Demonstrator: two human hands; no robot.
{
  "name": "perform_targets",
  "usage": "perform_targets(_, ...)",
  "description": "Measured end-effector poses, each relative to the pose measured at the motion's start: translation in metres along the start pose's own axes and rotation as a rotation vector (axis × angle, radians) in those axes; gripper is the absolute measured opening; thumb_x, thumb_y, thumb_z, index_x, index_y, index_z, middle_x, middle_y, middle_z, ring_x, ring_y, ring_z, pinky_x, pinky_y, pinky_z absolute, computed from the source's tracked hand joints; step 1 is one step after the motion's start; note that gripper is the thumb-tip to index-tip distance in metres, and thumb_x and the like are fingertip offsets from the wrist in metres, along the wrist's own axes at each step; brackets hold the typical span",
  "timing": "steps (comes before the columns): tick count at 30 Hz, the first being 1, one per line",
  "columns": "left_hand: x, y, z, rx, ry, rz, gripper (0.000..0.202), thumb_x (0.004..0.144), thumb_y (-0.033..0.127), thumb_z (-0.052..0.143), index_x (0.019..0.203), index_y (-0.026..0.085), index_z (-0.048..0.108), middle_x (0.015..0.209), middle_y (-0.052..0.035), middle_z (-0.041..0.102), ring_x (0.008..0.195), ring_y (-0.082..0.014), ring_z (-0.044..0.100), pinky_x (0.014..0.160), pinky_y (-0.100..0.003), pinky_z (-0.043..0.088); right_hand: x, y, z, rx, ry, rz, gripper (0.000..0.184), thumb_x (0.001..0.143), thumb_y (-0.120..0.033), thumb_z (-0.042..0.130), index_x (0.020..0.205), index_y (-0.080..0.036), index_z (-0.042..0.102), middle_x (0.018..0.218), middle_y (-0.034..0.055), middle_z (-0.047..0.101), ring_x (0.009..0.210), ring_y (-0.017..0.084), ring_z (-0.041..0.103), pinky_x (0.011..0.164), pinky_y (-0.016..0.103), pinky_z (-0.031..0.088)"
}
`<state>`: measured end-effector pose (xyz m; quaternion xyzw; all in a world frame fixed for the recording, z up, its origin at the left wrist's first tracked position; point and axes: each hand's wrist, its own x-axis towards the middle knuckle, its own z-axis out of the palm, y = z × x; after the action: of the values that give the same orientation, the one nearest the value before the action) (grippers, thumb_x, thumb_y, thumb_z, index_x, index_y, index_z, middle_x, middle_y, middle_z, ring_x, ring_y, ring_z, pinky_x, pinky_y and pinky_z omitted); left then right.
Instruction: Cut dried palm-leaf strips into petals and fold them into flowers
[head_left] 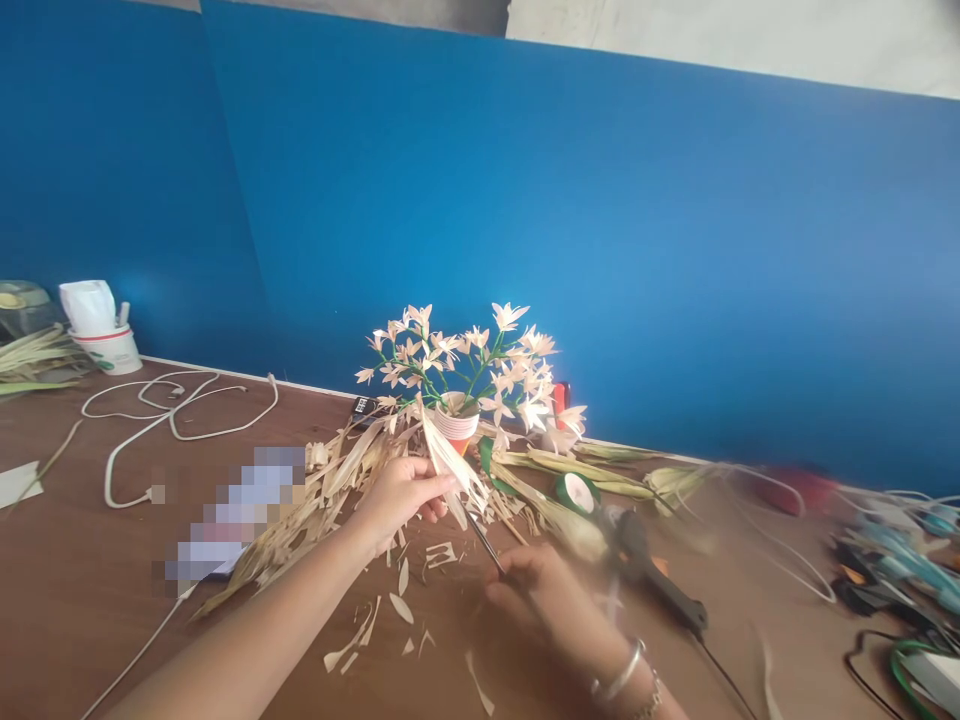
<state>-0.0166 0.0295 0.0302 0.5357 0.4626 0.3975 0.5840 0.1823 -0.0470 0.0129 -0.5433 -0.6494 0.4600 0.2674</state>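
My left hand (pixel 411 494) is closed, pinching a pale corn husk (pixel 447 455) between thumb and fingers. From the right, my right hand (pixel 544 590) grips scissors (pixel 484 541), their thin metal blades reaching the husk's lower edge; its fingers hide the handles. Just behind stands an orange and white cup (pixel 456 425) bearing green stems with pale husk flowers (pixel 504 378). Small cut husk pieces (pixel 401 608) lie on the table below my hands. A heap of dry husks (pixel 337 480) spreads to the left of them.
A black glue gun (pixel 660 580) with a cord lies at right, beside a roll of green tape (pixel 579 492). A blurred-out phone-like object (pixel 236 515), a white cable (pixel 139 425) and a white cup (pixel 107 350) are at left. A blue partition (pixel 525 220) rises behind.
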Motion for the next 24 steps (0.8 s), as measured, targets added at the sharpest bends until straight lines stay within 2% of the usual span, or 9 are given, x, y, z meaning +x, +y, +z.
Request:
perform_targets(5,-0.001,0.004,-0.002,0.094,-0.004,0.008,0.02,0.067,0.034,0.069,0.065,0.015,0.066,0.05,-0.0017,0.062,0.046,-0.0123,0.055,0.044,-0.022,0.043,-0.001,0.0,0.0,0.009,-0.036,0.022,0.039,0.067,-0.055,0.064,0.068,-0.016,0.062,0.044,-0.0048,0.048,0.036,0.007,0.038,0.034,0.019,0.028)
perform_targets(11,-0.003,0.009,-0.003,0.164,-0.045,0.021,0.018,0.067,0.034,0.068,0.062,0.017,0.066,0.047,-0.0006,0.061,0.044,-0.0136,0.055,0.044,-0.023,0.041,0.0,0.005,-0.002,-0.027,-0.037,-0.044,0.03,0.071,-0.045,0.065,0.067,-0.015,0.066,0.047,-0.0026,0.053,0.045,0.01,0.047,0.041,0.019,0.035)
perform_targets(17,-0.005,0.015,-0.004,0.211,-0.079,0.008,0.02,0.067,0.034,0.067,0.058,0.016,0.065,0.047,-0.0009,0.062,0.044,-0.0136,0.054,0.045,-0.024,0.041,-0.001,0.008,-0.005,-0.081,-0.096,0.011,0.026,0.074,-0.041,0.062,0.07,-0.015,0.066,0.042,-0.0051,0.049,0.033,0.007,0.038,0.034,0.018,0.028)
perform_targets(24,-0.004,0.013,-0.005,0.211,-0.112,0.005,0.022,0.066,0.037,0.068,0.059,0.016,0.067,0.047,-0.0011,0.061,0.044,-0.0134,0.054,0.045,-0.024,0.042,-0.001,0.008,-0.005,-0.063,-0.084,-0.015,0.021,0.073,-0.035,0.064,0.067,-0.015,0.067,0.043,-0.0041,0.052,0.036,0.007,0.041,0.034,0.017,0.029)
